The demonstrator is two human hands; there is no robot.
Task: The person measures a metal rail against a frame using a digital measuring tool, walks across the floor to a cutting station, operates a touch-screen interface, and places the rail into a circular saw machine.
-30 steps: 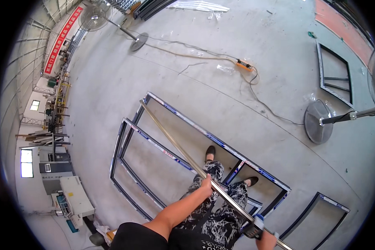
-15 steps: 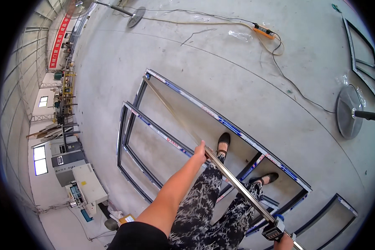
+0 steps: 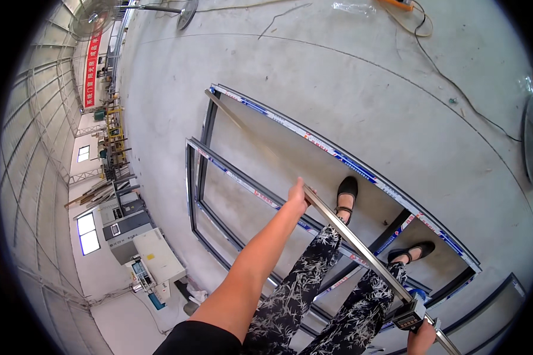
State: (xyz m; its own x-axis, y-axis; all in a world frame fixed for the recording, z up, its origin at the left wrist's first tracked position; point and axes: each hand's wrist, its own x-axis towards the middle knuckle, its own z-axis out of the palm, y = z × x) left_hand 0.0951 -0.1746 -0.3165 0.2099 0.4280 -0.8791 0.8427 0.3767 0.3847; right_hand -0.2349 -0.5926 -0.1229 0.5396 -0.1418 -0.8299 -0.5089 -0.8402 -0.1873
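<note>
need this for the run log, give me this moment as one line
left grip: holding long metal bar | right grip: at dark device on bar | dark frame: on floor, crossbar between shoes

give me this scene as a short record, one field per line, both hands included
left hand: closed around a metal bar
right hand: at the black box on the bar, grip partly hidden
bar's far end: by a corner of the large frame
frame: lying on grey floor
feet: black shoes, inside the frame's outline
left background: white machine
</note>
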